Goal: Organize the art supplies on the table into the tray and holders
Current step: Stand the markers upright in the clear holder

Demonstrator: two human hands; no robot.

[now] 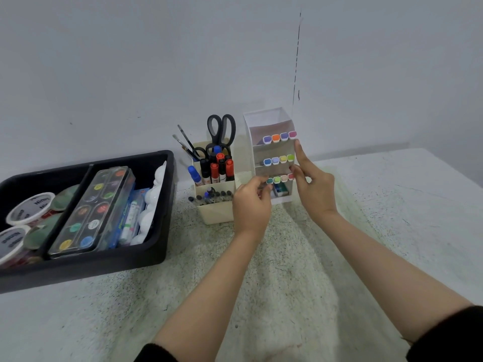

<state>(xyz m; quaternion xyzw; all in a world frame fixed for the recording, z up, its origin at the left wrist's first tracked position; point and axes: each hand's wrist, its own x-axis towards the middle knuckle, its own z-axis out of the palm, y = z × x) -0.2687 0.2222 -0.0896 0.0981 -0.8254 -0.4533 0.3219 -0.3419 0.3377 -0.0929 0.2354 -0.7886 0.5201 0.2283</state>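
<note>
Black tray [86,267]: far left on the table [287,270]. We see paint jars [30,207], a watercolour set [91,210] and other supplies already lying inside it.
Cream holder [214,212]: centre, just right of the tray, with scissors [221,129], brushes, markers and pens standing in it.
Left hand [251,205]: at the lowest shelf of the white marker rack [266,117]. Its fingers are curled narrow and, as we read it, pinch the end of the teal marker [269,181].
White marker rack: just right of the cream holder, upright, with three rows of coloured caps facing us.
Right hand [317,189]: against the rack's right edge, index finger straight up to the top row and the other fingers loosely bent, holding nothing we can see.
Step in hand: we judge this is seating the last marker in the bottom row while the right hand steadies the rack.
Next move: a straight push inward so the caps line up, with light pressure, since the rack looks easy to tip.
Progress: we see nothing loose on the table.
</note>
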